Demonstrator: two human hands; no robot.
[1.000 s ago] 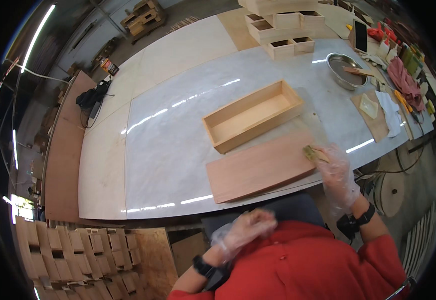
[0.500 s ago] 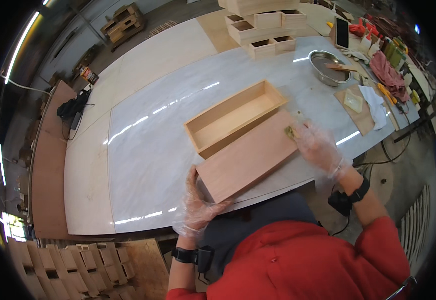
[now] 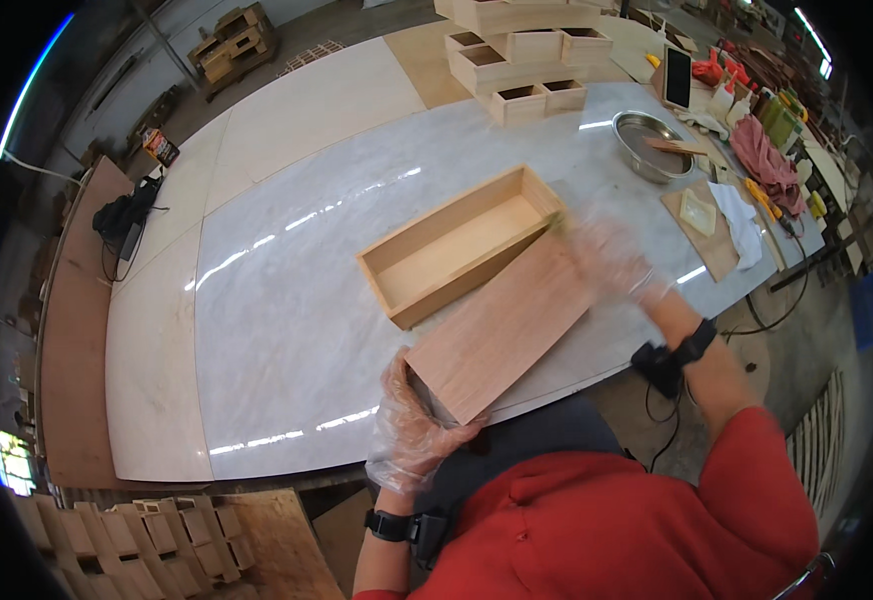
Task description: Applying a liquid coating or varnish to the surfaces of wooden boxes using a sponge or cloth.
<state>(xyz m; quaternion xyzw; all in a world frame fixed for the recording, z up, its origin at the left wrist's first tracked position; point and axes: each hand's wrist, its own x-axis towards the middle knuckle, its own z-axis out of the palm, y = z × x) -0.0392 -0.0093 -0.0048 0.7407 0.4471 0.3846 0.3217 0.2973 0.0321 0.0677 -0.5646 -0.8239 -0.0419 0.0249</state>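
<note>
In a thin clear plastic glove, my left hand (image 3: 419, 432) grips the near left end of a reddish-brown wooden box (image 3: 502, 330), its flat broad face up. My gloved right hand (image 3: 612, 258), smeared by motion, is at the box's far right end. Its fingers pinch a small yellow-green wad (image 3: 557, 222), a pad or bit of cloth, at the box's far edge. Just beyond lies a paler open wooden box (image 3: 457, 240), its hollow side up.
A steel bowl (image 3: 654, 146) with a wooden strip across it stands at the right. Beside it are a small tray (image 3: 697, 213), a white cloth (image 3: 735, 225) and a pink rag (image 3: 765, 150). Stacked wooden boxes (image 3: 527, 72) stand at the back of the table.
My right hand has slid with the wad toward the box's far corner, up and left. The held box has turned a little more steeply, and my left hand still grips its near end.
</note>
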